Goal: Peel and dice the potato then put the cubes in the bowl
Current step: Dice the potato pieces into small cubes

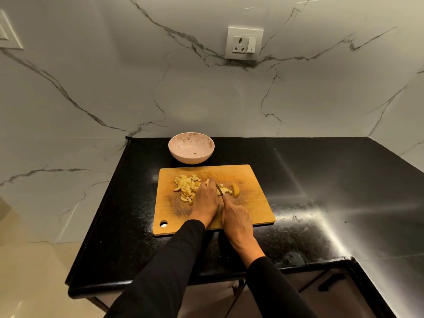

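Nearest the camera, two forearms in black sleeves (174, 267) reach forward over the front edge of a black granite countertop (321, 180). The right hand (236, 222) is curled round the handle of a small knife (219, 190), its forefinger laid along the top; the blade points away from the person and stands among the potato strips (226, 191) near the middle of a wooden cutting board (252, 210). The left hand (205, 201) lies just beside the right, knuckles up, fingers bent downward onto the potato at the blade's left — whether it pinches a piece or only presses on it cannot be told, since the hand hides its own fingertips.

To the left of that hand sits a loose heap of diced potato cubes (187, 185), all on the board. To the right of the knife lies a larger uncut potato wedge (235, 189). A round hanging hole pierces the board's near left corner.

Beyond the board's far edge, apart from it, stands a pale pink bowl (191, 154) — only a tiny speck shows inside. Behind rises a white marble-patterned wall with a socket plate (244, 43).
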